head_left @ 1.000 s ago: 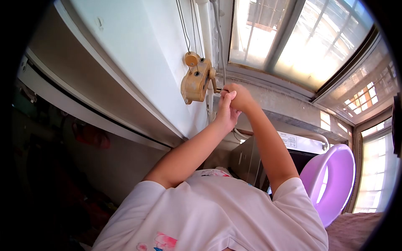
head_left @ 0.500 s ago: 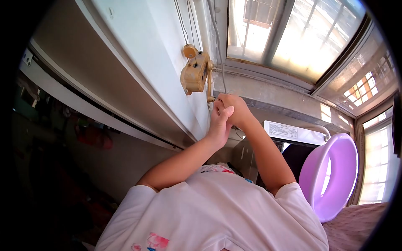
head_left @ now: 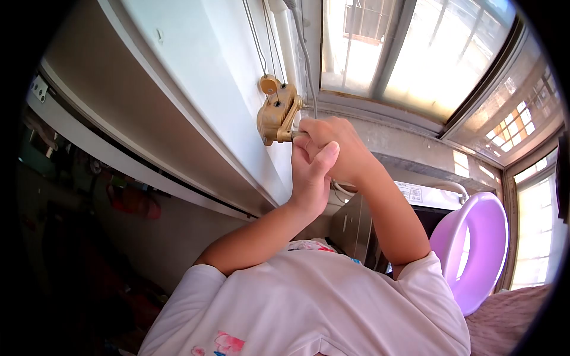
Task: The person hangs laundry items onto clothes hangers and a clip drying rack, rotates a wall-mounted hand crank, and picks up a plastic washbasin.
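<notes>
- Where the crank handle (head_left: pixel 295 135) juts from the tan winch (head_left: pixel 273 121), the right hand (head_left: pixel 341 145) is curled firmly round it, so that only a short stub shows by the knuckles.
- Just below, the left hand (head_left: pixel 312 178) is partly curled, its thumb raised against the right hand; its fingers are mostly hidden, and I cannot tell whether they also grip the handle.
- Fixed to the white wall (head_left: pixel 208 77), the winch sits ahead of the person, to the left of both hands.
- Its crank arm (head_left: pixel 291 120) slants down along the side of the housing towards the hands.
- Above the housing is a round tan disc (head_left: pixel 269 84), and thin cables (head_left: pixel 257 44) run upwards from there.
- A grey hose (head_left: pixel 304 50) hangs beside a white pipe (head_left: pixel 279 35), between the cables and the bright window (head_left: pixel 445 59).
- Well to the right of the hands, a lilac basin (head_left: pixel 439 249) stands tilted on its side, beyond the right forearm, with pinkish cloth (head_left: pixel 504 320) below it.
</notes>
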Tool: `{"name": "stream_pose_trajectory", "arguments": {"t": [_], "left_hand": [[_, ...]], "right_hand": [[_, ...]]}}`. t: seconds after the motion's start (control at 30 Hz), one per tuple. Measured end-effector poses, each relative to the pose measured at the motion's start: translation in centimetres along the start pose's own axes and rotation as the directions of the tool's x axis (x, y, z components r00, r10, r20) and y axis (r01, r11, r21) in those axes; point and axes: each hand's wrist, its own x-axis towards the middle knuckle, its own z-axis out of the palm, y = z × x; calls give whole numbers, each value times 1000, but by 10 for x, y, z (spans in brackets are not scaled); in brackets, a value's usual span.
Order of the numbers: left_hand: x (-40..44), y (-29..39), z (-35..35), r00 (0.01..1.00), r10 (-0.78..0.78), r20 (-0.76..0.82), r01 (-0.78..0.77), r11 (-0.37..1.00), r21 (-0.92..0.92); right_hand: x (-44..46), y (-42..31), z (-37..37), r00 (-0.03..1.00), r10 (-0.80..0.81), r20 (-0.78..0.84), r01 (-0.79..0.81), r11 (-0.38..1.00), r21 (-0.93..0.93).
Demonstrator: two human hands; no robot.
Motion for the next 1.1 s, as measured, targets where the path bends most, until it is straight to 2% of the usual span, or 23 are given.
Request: {"name": "stream_pose_trajectory", "arguments": {"t": [0.13,0.27,0.33,0.43,0.5,0.8,1.0,1.1], "left_hand": [[14,11,16,1000,28,-1,-28,998,-55],[36,14,20,998,63,4,-63,996,-66],[49,18,24,999,40,18,-38,994,-98],[68,23,31,998,45,45,-39,990,-134],[80,22,35,997,75,-3,-74,980,-183],[127,5,33,989,141,-38,-146,946,-290],[151,-20,19,991,118,-61,-131,951,-281],[161,-33,9,996,73,-60,-87,954,-287]], "right_hand": [[14,6,-5,991,-58,-123,56,998,-17],[30,4,-18,988,-51,-143,54,998,15],[40,6,-23,967,-68,-245,82,995,49],[60,13,-32,973,-16,-230,11,1000,-23],[69,21,-34,968,-28,-249,23,1000,-21],[106,58,-33,948,23,-317,-30,999,-17],[118,80,-26,956,70,-286,-83,996,-33],[125,100,-16,941,58,-332,-60,998,5]]}}
